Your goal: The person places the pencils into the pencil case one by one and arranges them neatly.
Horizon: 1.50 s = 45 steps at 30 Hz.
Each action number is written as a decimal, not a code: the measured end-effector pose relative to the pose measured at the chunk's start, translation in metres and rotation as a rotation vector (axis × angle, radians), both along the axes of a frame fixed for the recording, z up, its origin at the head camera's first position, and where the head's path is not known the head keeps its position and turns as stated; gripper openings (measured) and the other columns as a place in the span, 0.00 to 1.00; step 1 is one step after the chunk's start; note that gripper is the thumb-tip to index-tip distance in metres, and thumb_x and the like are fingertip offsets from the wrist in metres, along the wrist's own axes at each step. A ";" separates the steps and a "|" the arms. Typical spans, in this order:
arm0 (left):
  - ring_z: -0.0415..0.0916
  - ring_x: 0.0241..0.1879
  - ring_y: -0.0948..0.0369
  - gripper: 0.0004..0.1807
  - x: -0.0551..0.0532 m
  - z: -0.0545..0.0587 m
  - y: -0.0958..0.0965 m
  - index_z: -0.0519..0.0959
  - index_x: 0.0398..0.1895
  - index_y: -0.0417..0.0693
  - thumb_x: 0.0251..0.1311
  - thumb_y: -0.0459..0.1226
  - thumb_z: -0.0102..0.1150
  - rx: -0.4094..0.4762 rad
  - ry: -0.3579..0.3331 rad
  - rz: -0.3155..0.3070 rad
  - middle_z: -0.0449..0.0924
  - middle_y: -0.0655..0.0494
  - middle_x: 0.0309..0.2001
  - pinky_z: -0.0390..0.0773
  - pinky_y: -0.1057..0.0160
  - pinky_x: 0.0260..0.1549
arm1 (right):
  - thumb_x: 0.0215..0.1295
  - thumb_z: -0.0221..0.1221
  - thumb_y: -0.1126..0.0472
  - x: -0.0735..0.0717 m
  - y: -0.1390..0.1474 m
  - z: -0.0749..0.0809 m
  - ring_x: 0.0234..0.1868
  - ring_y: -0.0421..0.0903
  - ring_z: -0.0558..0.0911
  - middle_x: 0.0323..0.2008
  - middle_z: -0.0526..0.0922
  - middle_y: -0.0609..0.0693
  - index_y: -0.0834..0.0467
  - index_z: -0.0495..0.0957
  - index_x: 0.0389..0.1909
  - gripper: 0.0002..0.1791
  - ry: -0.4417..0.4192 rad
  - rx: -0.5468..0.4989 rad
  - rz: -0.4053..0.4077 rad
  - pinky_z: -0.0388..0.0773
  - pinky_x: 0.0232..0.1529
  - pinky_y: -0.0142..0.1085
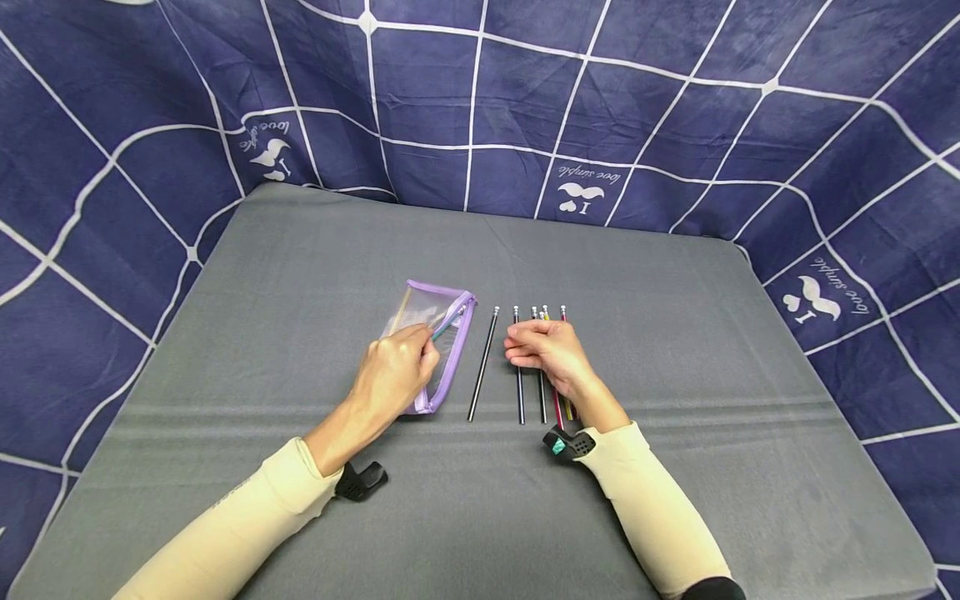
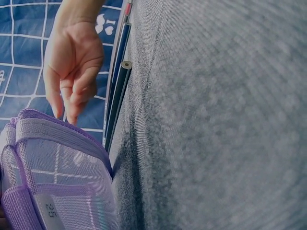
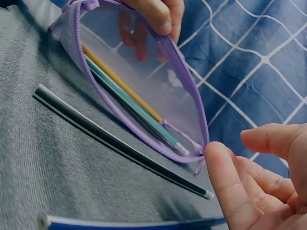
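left hand [image 1: 396, 367] pinches pouch [image 1: 454, 364], right hand [image 1: 553, 353] loosely curled

My right hand [image 2: 74, 62] hung with its fingers pointing down at the see-through pouch [image 2: 67, 163] with purple trim; whether they touched it, I couldn't tell. A pale tag [image 2: 50, 211] with dark print showed on the pouch. Just beside it, a dark pencil [image 2: 118, 100] lay on the grey cloth [image 2: 216, 115], near a blue pencil [image 2: 124, 40]. Behind my hand was a blue backdrop [image 2: 24, 48] with white lines.
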<state>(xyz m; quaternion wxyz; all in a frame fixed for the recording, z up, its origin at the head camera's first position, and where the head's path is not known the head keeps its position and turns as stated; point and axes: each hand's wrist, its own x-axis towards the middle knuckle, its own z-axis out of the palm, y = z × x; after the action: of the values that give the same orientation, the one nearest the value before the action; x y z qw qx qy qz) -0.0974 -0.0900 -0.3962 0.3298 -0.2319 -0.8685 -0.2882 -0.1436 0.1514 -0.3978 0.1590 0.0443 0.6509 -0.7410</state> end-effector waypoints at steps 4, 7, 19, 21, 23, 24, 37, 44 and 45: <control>0.73 0.19 0.53 0.05 0.000 0.000 0.000 0.74 0.20 0.39 0.49 0.24 0.55 0.000 0.002 -0.002 0.75 0.49 0.22 0.76 0.49 0.19 | 0.65 0.58 0.72 0.000 0.006 0.001 0.24 0.41 0.85 0.25 0.85 0.52 0.83 0.68 0.55 0.22 0.002 0.000 -0.007 0.82 0.30 0.32; 0.71 0.18 0.54 0.06 -0.001 0.000 0.000 0.73 0.19 0.40 0.48 0.24 0.55 0.002 0.001 -0.003 0.74 0.50 0.21 0.75 0.49 0.18 | 0.65 0.58 0.71 0.000 0.010 0.002 0.24 0.42 0.85 0.25 0.85 0.52 0.82 0.68 0.55 0.21 0.004 -0.009 -0.021 0.82 0.30 0.32; 0.79 0.23 0.51 0.04 -0.001 -0.001 0.000 0.76 0.22 0.38 0.49 0.24 0.55 0.000 -0.007 0.004 0.78 0.48 0.24 0.78 0.49 0.21 | 0.66 0.58 0.72 0.007 0.037 0.001 0.26 0.43 0.85 0.26 0.85 0.54 0.67 0.79 0.40 0.05 0.003 -0.057 -0.069 0.82 0.31 0.33; 0.80 0.24 0.50 0.03 -0.001 -0.001 0.000 0.77 0.23 0.37 0.49 0.24 0.55 0.000 -0.007 0.005 0.80 0.47 0.25 0.78 0.49 0.22 | 0.66 0.57 0.72 0.008 0.042 0.001 0.26 0.42 0.85 0.27 0.85 0.54 0.64 0.81 0.37 0.04 0.007 -0.063 -0.077 0.82 0.31 0.32; 0.81 0.25 0.50 0.03 -0.001 -0.001 -0.001 0.77 0.23 0.37 0.49 0.24 0.55 0.000 -0.009 0.004 0.80 0.47 0.26 0.78 0.49 0.22 | 0.66 0.57 0.72 0.008 0.047 0.001 0.25 0.42 0.85 0.27 0.85 0.54 0.63 0.81 0.36 0.05 0.010 -0.072 -0.087 0.82 0.31 0.32; 0.81 0.25 0.50 0.03 -0.001 -0.001 -0.001 0.78 0.23 0.37 0.49 0.24 0.55 0.000 -0.008 0.003 0.80 0.47 0.26 0.79 0.49 0.22 | 0.66 0.57 0.72 0.008 0.050 0.001 0.25 0.43 0.85 0.27 0.85 0.54 0.62 0.82 0.35 0.05 0.010 -0.074 -0.091 0.82 0.31 0.32; 0.81 0.25 0.51 0.03 -0.001 0.000 0.001 0.77 0.23 0.37 0.49 0.24 0.56 -0.002 -0.007 -0.007 0.80 0.47 0.26 0.79 0.48 0.22 | 0.66 0.57 0.73 0.013 0.086 -0.005 0.25 0.43 0.86 0.26 0.86 0.55 0.63 0.83 0.33 0.07 0.013 -0.070 -0.140 0.82 0.30 0.32; 0.78 0.21 0.52 0.04 0.000 0.000 0.000 0.76 0.21 0.37 0.49 0.24 0.56 -0.005 -0.003 -0.003 0.78 0.48 0.24 0.77 0.49 0.20 | 0.64 0.58 0.74 0.010 0.089 -0.011 0.25 0.42 0.85 0.26 0.86 0.52 0.65 0.82 0.35 0.04 0.055 0.071 -0.165 0.82 0.31 0.33; 0.77 0.21 0.52 0.04 0.000 0.000 0.000 0.75 0.21 0.37 0.49 0.24 0.55 -0.006 -0.002 -0.004 0.77 0.48 0.23 0.77 0.49 0.20 | 0.63 0.59 0.74 0.009 0.089 -0.012 0.25 0.42 0.85 0.26 0.85 0.51 0.68 0.81 0.37 0.04 0.058 0.102 -0.170 0.82 0.31 0.33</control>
<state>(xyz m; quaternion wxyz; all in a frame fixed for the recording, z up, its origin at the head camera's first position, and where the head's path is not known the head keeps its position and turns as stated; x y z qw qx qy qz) -0.0977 -0.0899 -0.3958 0.3277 -0.2341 -0.8693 -0.2866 -0.1344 0.2401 -0.4095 0.0740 0.0859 0.6861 -0.7186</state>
